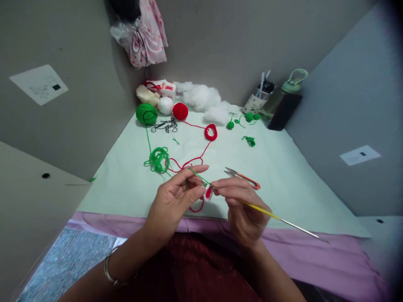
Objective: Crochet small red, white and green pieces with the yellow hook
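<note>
Between the thumb and fingers of my left hand [176, 195] is a small red and white crochet piece [208, 193] with a bit of green at its top. Green yarn [199, 174] runs from my left index finger down to it. My right hand [244, 205] grips a crochet hook [264, 210] with a yellow handle; its far metal end points to the lower right. The working tip is at the crochet piece, mostly hidden by my fingers. Thread snips [247, 179] with an orange handle lie just beyond my right hand. Loose red yarn [197, 207] loops below the piece.
At the back left sit a green yarn ball [146, 114], a white yarn ball [165, 105] and a red yarn ball [180, 111]. White stuffing [201, 97] lies against the wall. A pen cup [255, 102], a bottle [288, 90] and a dark phone-like slab [285, 111] stand back right.
</note>
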The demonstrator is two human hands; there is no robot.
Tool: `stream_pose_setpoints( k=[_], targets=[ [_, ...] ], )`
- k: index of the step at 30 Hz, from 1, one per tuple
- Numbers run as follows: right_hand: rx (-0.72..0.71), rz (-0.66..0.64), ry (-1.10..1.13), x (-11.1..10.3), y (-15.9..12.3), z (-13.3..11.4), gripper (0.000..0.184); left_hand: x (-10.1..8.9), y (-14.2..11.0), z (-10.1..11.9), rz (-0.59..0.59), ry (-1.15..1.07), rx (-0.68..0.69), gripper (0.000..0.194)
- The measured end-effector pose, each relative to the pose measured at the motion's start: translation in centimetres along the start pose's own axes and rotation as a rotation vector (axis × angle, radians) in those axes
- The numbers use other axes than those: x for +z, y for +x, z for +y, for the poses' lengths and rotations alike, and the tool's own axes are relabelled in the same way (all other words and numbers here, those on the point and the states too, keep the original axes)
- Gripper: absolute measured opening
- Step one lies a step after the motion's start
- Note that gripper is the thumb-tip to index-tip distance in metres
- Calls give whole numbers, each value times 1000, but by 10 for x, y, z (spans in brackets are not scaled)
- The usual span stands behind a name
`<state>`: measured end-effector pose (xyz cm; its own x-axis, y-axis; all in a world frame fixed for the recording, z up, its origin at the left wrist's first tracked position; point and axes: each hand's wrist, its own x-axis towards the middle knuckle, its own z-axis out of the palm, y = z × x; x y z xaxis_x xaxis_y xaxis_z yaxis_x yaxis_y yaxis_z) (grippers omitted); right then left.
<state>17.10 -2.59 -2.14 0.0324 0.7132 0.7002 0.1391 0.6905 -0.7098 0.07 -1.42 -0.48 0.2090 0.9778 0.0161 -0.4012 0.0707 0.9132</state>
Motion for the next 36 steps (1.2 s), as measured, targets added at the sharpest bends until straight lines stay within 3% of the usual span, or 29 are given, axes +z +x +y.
stream_pose_setpoints(
  k=[7,16,20,26,31,36],
  targets=[
    [92,-4,178,-4,-1,5,19,-3,3,0,-72,-152,-94,28],
    [178,-53,426,-8,7,6,16,-12,4,-4,-187,-60,-55,19],
    [141,-156,333,-15,8,2,17,-11,4,3,-142,50,37,17],
    [-41,-273,25,-20,11,-12,21,-3,6,16,-61,228,189,29],
    [-82,-303,-93,-20,11,-17,20,-7,7,20,-120,290,227,36],
    [-102,-287,-98,-20,11,-17,20,-10,8,22,-165,315,213,27]
  ],
)
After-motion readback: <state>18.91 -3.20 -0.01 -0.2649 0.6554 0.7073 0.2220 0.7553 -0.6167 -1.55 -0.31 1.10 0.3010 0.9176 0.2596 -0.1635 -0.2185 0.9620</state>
